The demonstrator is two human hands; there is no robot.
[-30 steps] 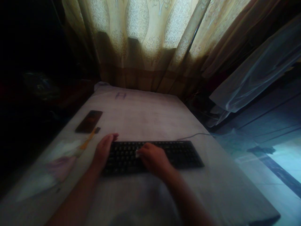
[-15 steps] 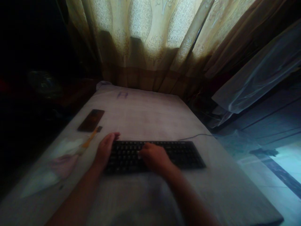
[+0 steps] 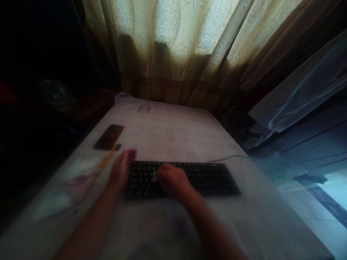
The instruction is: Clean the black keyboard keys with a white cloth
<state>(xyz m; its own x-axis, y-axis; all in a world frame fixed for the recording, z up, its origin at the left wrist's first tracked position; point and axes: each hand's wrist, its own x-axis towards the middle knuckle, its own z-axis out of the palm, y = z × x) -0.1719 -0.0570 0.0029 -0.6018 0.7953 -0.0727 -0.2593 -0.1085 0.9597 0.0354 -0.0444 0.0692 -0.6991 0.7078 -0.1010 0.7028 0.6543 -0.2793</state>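
Observation:
A black keyboard (image 3: 214,180) lies flat on the pale cloth-covered surface, its keys facing up. At its left end is my left hand (image 3: 121,169), the fingers curled by the far corner and the palm side against the edge. My right hand (image 3: 173,180) is over the left-middle keys, fingers pinched together. A small white piece (image 3: 154,176) shows at those fingertips; it is too blurred to name exactly. The hand hides some of the keys beneath it.
Left of the keyboard lie a dark phone (image 3: 109,137), a brush with a yellow handle (image 3: 107,159) and a crumpled pinkish cloth (image 3: 80,187) on whitish material. A cable (image 3: 230,156) runs off to the right. Patterned curtains (image 3: 184,47) hang behind the far edge.
My right hand has moved slightly left across the keys with the white piece. My left hand stays at the keyboard's left end. The whole view has shifted a little.

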